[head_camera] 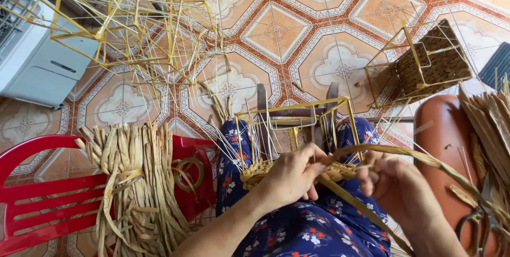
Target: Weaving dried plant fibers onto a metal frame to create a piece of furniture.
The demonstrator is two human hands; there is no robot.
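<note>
Red plastic chair (37, 204) at 8 o'clock with a dried reed bundle (133, 182) draped over it. White appliance (32, 55) at 10, half-woven basket (430, 63) around 2, scissors (481, 225) at 4.

the dull metal scissors (481, 224) run off the bottom edge, blades unseen. the red plastic slatted chair (48, 196) is cut by the left edge, its seat partly buried under the bundle of dried tan reed strips (135, 182).

Patterned orange and cream floor tiles (324, 28) fill the frame under bright, even light. A red plastic chair (37, 193) stands lower left, a white appliance (37, 60) upper left.
</note>
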